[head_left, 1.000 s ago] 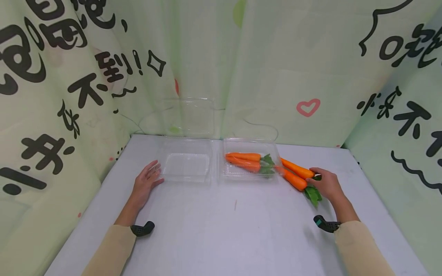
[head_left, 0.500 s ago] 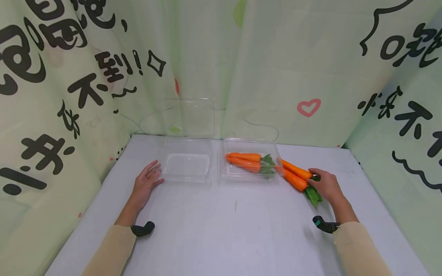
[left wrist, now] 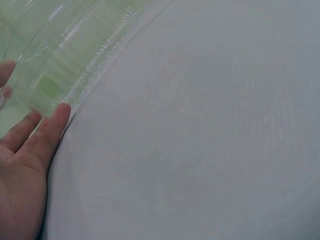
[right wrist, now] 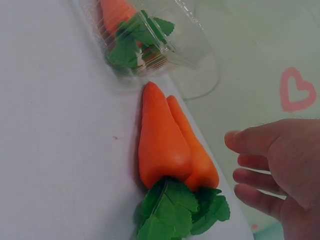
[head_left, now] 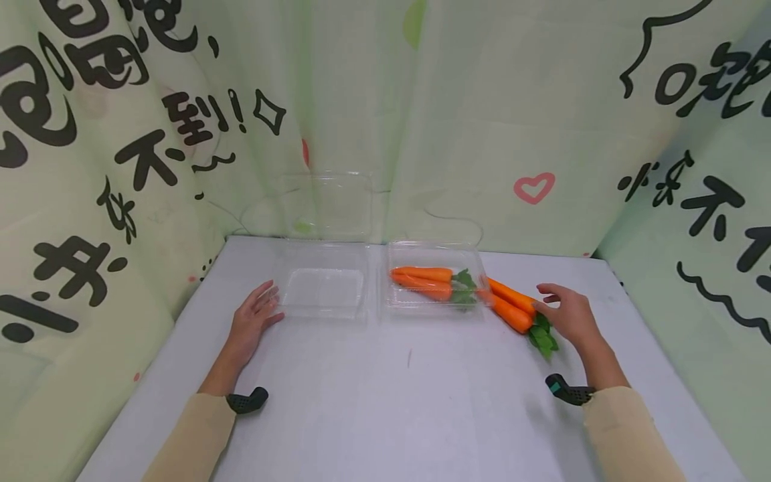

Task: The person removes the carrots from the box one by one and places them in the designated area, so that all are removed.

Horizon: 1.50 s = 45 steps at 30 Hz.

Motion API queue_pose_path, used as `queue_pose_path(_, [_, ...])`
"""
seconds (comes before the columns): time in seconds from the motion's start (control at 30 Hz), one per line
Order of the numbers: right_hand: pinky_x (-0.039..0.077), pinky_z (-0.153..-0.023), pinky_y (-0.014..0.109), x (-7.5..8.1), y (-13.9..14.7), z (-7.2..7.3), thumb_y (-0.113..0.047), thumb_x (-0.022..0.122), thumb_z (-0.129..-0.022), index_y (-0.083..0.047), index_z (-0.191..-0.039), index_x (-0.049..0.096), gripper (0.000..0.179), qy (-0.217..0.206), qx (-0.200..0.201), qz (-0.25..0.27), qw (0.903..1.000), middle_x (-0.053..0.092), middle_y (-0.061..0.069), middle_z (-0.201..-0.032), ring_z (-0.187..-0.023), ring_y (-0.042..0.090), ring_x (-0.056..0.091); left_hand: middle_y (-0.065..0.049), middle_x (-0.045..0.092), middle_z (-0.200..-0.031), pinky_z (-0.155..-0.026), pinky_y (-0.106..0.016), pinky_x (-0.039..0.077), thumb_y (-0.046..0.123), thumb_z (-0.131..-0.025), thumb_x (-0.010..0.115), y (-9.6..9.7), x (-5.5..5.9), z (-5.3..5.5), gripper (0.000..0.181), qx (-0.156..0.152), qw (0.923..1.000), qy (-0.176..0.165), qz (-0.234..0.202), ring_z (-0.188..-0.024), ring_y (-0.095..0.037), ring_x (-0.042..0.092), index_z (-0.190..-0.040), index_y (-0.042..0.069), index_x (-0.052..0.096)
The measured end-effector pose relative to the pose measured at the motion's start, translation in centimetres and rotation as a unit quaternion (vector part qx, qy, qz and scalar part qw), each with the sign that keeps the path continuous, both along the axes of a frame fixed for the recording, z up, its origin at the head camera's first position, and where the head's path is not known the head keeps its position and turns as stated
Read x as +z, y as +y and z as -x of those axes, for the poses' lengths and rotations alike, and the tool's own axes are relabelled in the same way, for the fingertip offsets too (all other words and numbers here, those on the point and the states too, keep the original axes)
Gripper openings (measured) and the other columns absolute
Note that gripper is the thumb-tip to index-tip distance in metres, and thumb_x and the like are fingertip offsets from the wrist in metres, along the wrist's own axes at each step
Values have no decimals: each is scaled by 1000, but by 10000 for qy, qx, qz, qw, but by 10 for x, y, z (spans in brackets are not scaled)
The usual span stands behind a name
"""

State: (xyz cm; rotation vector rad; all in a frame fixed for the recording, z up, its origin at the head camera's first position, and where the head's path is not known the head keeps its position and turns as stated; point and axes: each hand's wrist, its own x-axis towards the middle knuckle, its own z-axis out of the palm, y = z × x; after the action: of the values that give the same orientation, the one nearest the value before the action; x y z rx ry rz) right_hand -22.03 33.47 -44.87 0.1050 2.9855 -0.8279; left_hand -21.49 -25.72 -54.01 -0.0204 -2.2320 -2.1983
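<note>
Two loose carrots point(right wrist: 165, 145) lie side by side on the worktop point(head_left: 361, 402), leafy ends beside the right hand point(head_left: 569, 318). In the head view, that hand's thumb overlaps one carrot; the right wrist view resolves a gap there, thumb and fingers parted, the grip holding nothing. The left hand point(head_left: 249, 318) extends its fingers beside a clear container point(head_left: 325, 293) with raised lid point(head_left: 328, 204); the left wrist view adds fingertips point(left wrist: 61, 114) at the plastic, grip slack and spread, contact uncertain. Only the head view shows both containers: the second container point(head_left: 415, 305), further right, holds other carrots point(head_left: 421, 286).
</note>
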Motion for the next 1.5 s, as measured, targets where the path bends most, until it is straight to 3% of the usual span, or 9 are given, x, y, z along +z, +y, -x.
queue_pose_path(0.5, [51, -96, 55, 1, -15, -5, -20, 61, -95, -2, -140, 47, 51, 302, 129, 470, 9984, 52, 25, -136, -119, 42, 49, -9, 29, -159, -92, -20, 54, 32, -98, 55, 2, 5, 1, 64, -8, 9999, -105, 15, -145, -28, 31, -153, 15, 27])
queue_pose_path(0.73, [59, -84, 44, -1, -25, -5, -25, 64, -93, -7, -139, 50, 51, 171, -53, 602, 9980, 53, 22, -135, -116, 39, 50, -11, 29, -159, -91, -22, 55, 28, -99, 55, 3, 7, 0, 61, 22, 9999, -99, -116, -145, -29, 30, -153, 17, 28])
queue_pose_path(0.87, [57, -90, 48, -3, -25, -6, -24, 62, -95, -4, -140, 48, 51, 119, 57, 625, 9980, 52, 24, -136, -117, 41, 50, -9, 27, -160, -90, -23, 56, 27, -100, 53, 4, 6, -2, 60, 66, 9997, -216, -30, -146, -28, 29, -154, 20, 27])
queue_pose_path(1.03, [59, -83, 47, -6, -28, -5, -26, 64, -93, -7, -138, 51, 51, 182, -45, 627, 9979, 54, 21, -134, -116, 37, 51, -10, 26, -160, -88, -23, 57, 25, -101, 52, 6, 5, -3, 61, 141, 9996, -235, 37, -146, -29, 28, -154, 21, 24])
queue_pose_path(1.23, [54, -94, 51, -4, -32, -4, -23, 63, -94, -4, -140, 48, 51, 217, 183, 712, 9971, 52, 23, -137, -119, 40, 49, -10, 25, -160, -88, -24, 57, 28, -99, 55, 6, 8, -1, 65, 152, 9996, -239, -74, -146, -29, 28, -155, 20, 22])
queue_pose_path(1.37, [53, -95, 52, -3, -35, -3, -23, 62, -95, -5, -140, 48, 51, 256, 258, 731, 9967, 52, 23, -137, -120, 39, 50, -10, 23, -161, -89, -27, 58, 27, -99, 54, 6, 16, -1, 65, 119, 9995, -259, -126, -146, -29, 28, -155, 20, 21])
queue_pose_path(1.5, [53, -96, 52, -2, -38, -2, -24, 61, -95, -5, -140, 49, 50, 238, 264, 821, 9960, 52, 23, -137, -120, 40, 50, -8, 26, -160, -85, -24, 58, 29, -99, 54, 5, 16, 1, 63, 213, 9993, -300, 62, -144, -28, 31, -154, 24, 24])
